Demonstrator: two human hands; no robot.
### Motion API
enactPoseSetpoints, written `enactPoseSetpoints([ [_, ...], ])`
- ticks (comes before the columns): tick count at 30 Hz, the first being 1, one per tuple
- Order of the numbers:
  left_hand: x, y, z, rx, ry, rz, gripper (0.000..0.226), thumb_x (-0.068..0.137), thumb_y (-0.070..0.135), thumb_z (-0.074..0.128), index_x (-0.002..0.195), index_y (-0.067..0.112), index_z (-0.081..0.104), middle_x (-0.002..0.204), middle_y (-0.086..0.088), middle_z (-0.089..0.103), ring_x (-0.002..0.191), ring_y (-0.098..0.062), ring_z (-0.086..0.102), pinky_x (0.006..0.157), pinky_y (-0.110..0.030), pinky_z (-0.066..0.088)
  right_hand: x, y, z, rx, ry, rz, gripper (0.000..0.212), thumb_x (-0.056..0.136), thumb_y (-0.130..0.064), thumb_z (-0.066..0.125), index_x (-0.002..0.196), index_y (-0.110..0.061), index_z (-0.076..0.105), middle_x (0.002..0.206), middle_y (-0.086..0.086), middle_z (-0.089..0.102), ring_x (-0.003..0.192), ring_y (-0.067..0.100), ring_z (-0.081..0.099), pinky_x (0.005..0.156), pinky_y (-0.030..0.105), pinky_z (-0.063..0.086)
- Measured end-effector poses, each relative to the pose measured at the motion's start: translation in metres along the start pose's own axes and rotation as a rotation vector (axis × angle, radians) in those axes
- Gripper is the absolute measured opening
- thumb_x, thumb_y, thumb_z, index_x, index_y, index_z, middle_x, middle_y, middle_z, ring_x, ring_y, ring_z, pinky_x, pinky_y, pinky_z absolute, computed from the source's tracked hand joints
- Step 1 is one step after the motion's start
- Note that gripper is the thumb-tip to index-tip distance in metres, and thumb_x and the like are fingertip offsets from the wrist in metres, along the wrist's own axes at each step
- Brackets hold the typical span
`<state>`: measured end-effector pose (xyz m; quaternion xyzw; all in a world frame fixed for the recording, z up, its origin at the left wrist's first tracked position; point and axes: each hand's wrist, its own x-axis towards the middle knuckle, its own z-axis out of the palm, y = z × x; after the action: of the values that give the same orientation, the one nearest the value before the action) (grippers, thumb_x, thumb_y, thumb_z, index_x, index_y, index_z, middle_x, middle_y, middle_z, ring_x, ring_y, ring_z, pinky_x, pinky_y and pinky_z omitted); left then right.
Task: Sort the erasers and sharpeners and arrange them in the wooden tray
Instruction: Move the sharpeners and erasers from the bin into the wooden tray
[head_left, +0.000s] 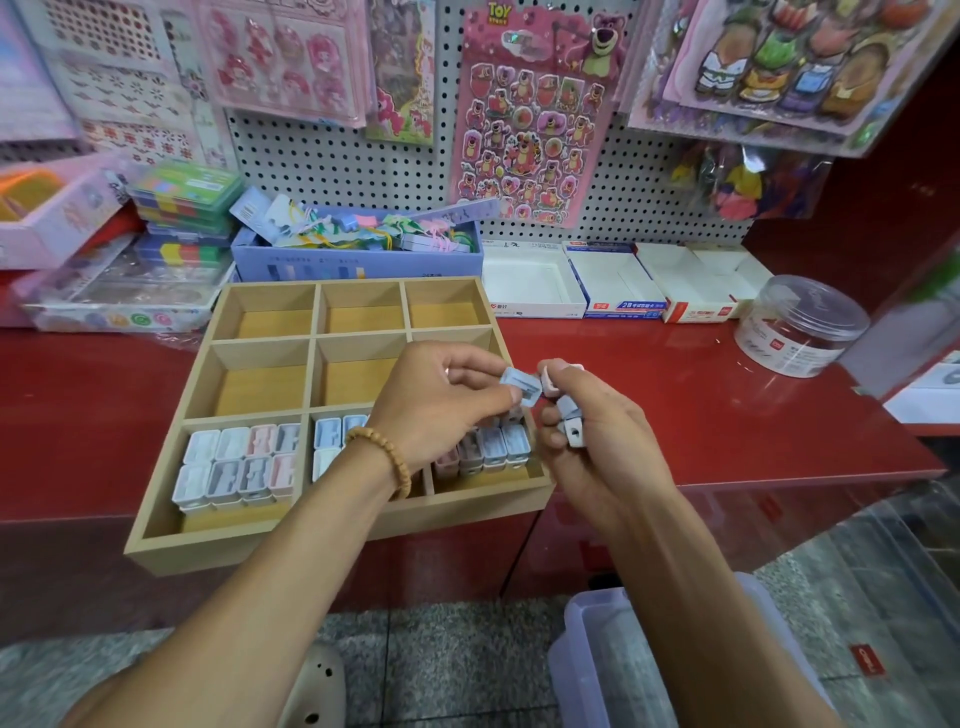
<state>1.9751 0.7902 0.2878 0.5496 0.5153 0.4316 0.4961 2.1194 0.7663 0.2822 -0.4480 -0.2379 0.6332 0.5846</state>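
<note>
Nearest us, above grey speckled floor and a clear plastic bin (649, 660), our left hand (441, 410) pinches a blue sharpener (521, 385) while our right hand (582, 426) is curled round several more. Beneath them the wooden tray (171, 525) overhangs the red counter's (727, 415) front edge, its near compartments filled with sharpeners (239, 462). At the back edge we see open boxes (613, 283) below a pegboard (363, 166) of stickers.

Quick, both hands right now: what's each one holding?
Left hand: pinching one pale blue sharpener above the wooden tray.
Right hand: gripping several small sharpeners.
</note>
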Motion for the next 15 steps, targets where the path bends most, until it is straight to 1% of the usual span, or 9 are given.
enactPoseSetpoints([
  [3, -0.002, 0.002, -0.001, 0.091, 0.086, 0.132, 0.017, 0.072, 0.010, 0.084, 0.076, 0.021, 0.071, 0.072, 0.004, 0.071, 0.063, -0.005, 0.066, 0.062, -0.017, 0.054, -0.001, -0.002, -0.005, -0.060, 0.051, -0.028, 0.007, 0.092, -0.008, 0.065, 0.096, -0.003, 0.062, 0.072, 0.004, 0.057, 0.055, 0.008, 0.042, 0.043, 0.017, 0.029],
  [4, -0.002, 0.003, -0.001, 0.113, 0.086, 0.158, 0.019, 0.071, 0.010, 0.085, 0.075, 0.021, 0.070, 0.070, 0.005, 0.070, 0.061, -0.004, 0.065, 0.060, -0.015, 0.053, -0.002, -0.002, -0.005, -0.087, 0.042, -0.026, 0.008, 0.092, -0.009, 0.065, 0.097, -0.002, 0.063, 0.074, 0.005, 0.058, 0.054, 0.008, 0.041, 0.043, 0.018, 0.027],
  [5, -0.003, 0.003, -0.001, 0.131, 0.067, 0.175, 0.020, 0.070, 0.009, 0.085, 0.073, 0.021, 0.069, 0.069, 0.006, 0.070, 0.061, -0.005, 0.066, 0.059, -0.018, 0.054, -0.002, -0.001, -0.004, -0.112, 0.025, -0.024, 0.010, 0.093, -0.009, 0.065, 0.098, -0.001, 0.064, 0.075, 0.006, 0.057, 0.054, 0.008, 0.040, 0.043, 0.018, 0.026],
  [6, -0.003, 0.003, -0.001, 0.152, 0.039, 0.185, 0.021, 0.068, 0.008, 0.086, 0.071, 0.020, 0.069, 0.069, 0.006, 0.071, 0.064, -0.008, 0.068, 0.060, -0.024, 0.057, -0.002, 0.000, -0.003, -0.132, 0.014, -0.025, 0.011, 0.093, -0.009, 0.064, 0.099, 0.000, 0.065, 0.077, 0.007, 0.056, 0.053, 0.008, 0.039, 0.043, 0.018, 0.026],
  [7, -0.002, 0.002, -0.002, 0.172, 0.012, 0.193, 0.022, 0.066, 0.008, 0.088, 0.069, 0.018, 0.069, 0.071, 0.004, 0.072, 0.070, -0.013, 0.071, 0.065, -0.032, 0.060, -0.001, 0.000, -0.001, -0.149, 0.012, -0.028, 0.011, 0.093, -0.008, 0.064, 0.099, 0.000, 0.066, 0.077, 0.007, 0.055, 0.053, 0.008, 0.039, 0.042, 0.018, 0.025],
  [9, -0.001, 0.001, -0.004, 0.189, -0.027, 0.205, 0.023, 0.062, 0.009, 0.090, 0.069, 0.015, 0.069, 0.079, -0.005, 0.074, 0.080, -0.021, 0.072, 0.075, -0.046, 0.060, 0.000, 0.000, 0.002, -0.180, 0.007, -0.036, 0.007, 0.094, -0.008, 0.063, 0.094, -0.001, 0.067, 0.073, 0.004, 0.056, 0.052, 0.008, 0.039, 0.041, 0.018, 0.026],
  [11, -0.001, 0.000, -0.006, 0.203, -0.056, 0.203, 0.023, 0.062, 0.009, 0.089, 0.070, 0.013, 0.068, 0.079, -0.012, 0.073, 0.075, -0.025, 0.071, 0.075, -0.051, 0.058, 0.001, 0.000, 0.004, -0.208, -0.018, -0.035, 0.010, 0.095, -0.008, 0.063, 0.088, -0.004, 0.068, 0.069, 0.002, 0.056, 0.052, 0.008, 0.039, 0.041, 0.018, 0.028],
  [13, -0.002, 0.002, -0.010, 0.219, -0.072, 0.204, 0.025, 0.064, 0.007, 0.089, 0.074, 0.015, 0.068, 0.079, -0.014, 0.072, 0.071, -0.029, 0.069, 0.071, -0.051, 0.059, 0.003, 0.000, 0.005, -0.220, -0.029, -0.036, 0.012, 0.095, -0.009, 0.063, 0.085, -0.005, 0.069, 0.070, 0.004, 0.056, 0.051, 0.009, 0.040, 0.040, 0.018, 0.028],
  [15, -0.001, 0.005, -0.015, 0.237, -0.070, 0.191, 0.035, 0.063, 0.005, 0.089, 0.086, 0.019, 0.067, 0.083, -0.006, 0.072, 0.073, -0.021, 0.069, 0.070, -0.039, 0.060, 0.003, 0.000, 0.005, -0.222, -0.020, -0.039, 0.008, 0.094, -0.009, 0.064, 0.089, -0.005, 0.069, 0.072, 0.005, 0.058, 0.052, 0.009, 0.040, 0.040, 0.018, 0.028],
])
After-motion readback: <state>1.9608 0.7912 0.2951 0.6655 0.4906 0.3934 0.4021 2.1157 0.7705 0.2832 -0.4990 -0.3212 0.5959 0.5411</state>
